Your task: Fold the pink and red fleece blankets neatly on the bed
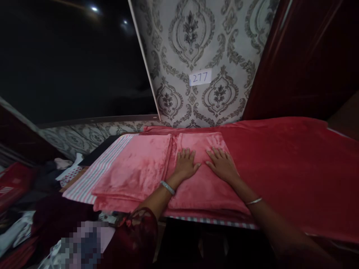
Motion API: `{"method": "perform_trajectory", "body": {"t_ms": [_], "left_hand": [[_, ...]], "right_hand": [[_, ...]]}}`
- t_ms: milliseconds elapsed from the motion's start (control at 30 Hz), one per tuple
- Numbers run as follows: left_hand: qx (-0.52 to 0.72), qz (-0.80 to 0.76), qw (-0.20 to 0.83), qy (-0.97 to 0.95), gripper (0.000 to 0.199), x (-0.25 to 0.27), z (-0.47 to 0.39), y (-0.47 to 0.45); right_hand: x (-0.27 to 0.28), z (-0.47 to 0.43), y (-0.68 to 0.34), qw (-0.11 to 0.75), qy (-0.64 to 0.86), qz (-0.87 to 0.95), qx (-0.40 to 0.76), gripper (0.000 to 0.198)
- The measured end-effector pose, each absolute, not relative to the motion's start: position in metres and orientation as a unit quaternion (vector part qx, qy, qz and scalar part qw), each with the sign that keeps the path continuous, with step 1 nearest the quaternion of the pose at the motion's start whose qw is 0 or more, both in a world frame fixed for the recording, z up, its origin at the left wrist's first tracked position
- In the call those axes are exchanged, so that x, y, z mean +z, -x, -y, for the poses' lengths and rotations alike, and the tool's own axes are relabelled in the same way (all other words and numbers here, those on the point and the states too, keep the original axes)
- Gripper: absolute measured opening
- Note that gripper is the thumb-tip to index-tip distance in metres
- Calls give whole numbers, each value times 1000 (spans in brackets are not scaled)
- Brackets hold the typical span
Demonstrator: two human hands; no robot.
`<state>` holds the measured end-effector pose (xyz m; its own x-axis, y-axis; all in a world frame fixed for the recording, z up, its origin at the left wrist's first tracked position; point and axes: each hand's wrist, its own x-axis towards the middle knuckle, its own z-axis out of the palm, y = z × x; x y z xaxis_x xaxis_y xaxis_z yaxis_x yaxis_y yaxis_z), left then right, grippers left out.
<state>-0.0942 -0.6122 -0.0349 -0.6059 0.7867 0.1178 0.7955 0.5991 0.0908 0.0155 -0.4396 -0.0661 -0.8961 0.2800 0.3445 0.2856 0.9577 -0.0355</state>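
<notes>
A pink plush blanket (202, 186) lies folded in flat layers in front of me. My left hand (185, 163) rests palm down on its left part, fingers spread. Palm down on the right part is my right hand (221, 164), its fingers also spread. Left of my left hand, a second folded pink section (134, 164) lies alongside; I cannot tell whether it joins the first. A striped cloth (98, 172) shows under its left side. Beneath everything a red plush cover (294, 168) spreads to the right.
A large dark television screen (75, 63) stands at the back left. Patterned wallpaper (190, 33) bears a paper label (200, 77) reading 277. A dark red wooden panel (305, 59) rises at the back right. Piled clothes (56, 213) lie at the lower left.
</notes>
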Motion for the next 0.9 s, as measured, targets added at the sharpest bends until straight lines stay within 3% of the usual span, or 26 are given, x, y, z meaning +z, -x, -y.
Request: {"method": "perform_trajectory", "body": {"t_ms": [300,467,667,900], "left_hand": [[-104,871,-69,475,62,-20,670,75],[-193,851,-42,487,45,-14,732,62],[-123,953,49,274,64,9,756,94],[-35,960,-1,276,68,-16,748,103]], "right_hand": [[-74,437,-15,202,144,969,-10,59],[-79,434,-13,215,128,968,0,59],[-83,431,-13,218,123,968,2,60],[-84,430,-12,225,124,966,-6,60]]}}
